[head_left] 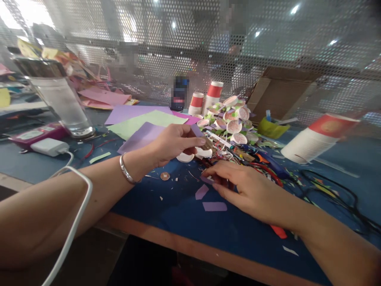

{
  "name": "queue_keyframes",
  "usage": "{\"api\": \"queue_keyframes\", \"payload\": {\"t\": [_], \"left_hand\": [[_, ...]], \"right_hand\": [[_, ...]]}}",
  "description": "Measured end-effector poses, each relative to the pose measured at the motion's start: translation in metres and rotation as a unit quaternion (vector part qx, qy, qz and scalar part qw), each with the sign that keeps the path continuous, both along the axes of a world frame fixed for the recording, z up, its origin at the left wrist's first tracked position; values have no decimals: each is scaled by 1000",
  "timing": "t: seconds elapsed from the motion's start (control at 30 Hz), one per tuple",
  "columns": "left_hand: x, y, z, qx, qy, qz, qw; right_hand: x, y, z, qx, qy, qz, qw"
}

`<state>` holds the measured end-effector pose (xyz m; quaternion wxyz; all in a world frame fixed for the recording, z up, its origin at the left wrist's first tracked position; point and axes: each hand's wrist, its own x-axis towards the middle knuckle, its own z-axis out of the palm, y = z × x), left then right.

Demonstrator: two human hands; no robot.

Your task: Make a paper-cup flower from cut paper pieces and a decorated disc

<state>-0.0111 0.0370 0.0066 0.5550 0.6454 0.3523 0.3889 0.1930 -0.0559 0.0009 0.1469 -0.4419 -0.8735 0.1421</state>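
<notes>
My left hand (180,143) is closed above the table, and a small piece of purple paper (196,130) shows at its fingertips. Lower and to the right, my right hand (238,180) bends over the tabletop, its fingers closed on a purple paper scrap (207,180). Two more cut purple pieces lie close by, a pointed one (202,192) and a rectangular strip (214,206). White paper discs (185,157) sit just under my left hand. Beyond my hands rises a heap of round paper cup bottoms (234,126) with green and purple bits.
Purple sheets (143,137) and a green sheet (145,123) spread at the back left. A glass of water (64,103) stands left; a white cable (80,206) crosses my left forearm. Stacked paper cups (318,139), pliers (268,172) and black wire (336,198) are on the right.
</notes>
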Motion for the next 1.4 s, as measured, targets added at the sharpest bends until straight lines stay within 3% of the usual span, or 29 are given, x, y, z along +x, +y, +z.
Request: {"api": "queue_keyframes", "payload": {"t": [0.27, 0.4, 0.5, 0.67, 0.83, 1.03, 1.4], "left_hand": [[1, -4, 2, 2, 11, -6, 1000], [0, -4, 2, -8, -1, -18, 1000], [1, -5, 1, -44, -18, -33, 998], [3, -9, 1, -111, -49, -61, 991], [4, -12, 0, -142, -76, -72, 984], [6, -13, -4, -164, -101, -99, 976], [8, -18, -2, -190, -105, -126, 968]], "right_hand": [[-6, 1, -4, 38, -63, -5, 997], [-7, -1, 1, 71, 17, -21, 997], [-6, 0, 6, 48, 121, -67, 989], [-2, 7, 5, -2, 289, -160, 944], [1, 12, 2, -12, 400, -179, 899], [2, 13, 0, -92, 502, -200, 836], [-2, 19, -2, -156, 527, -206, 810]]}}
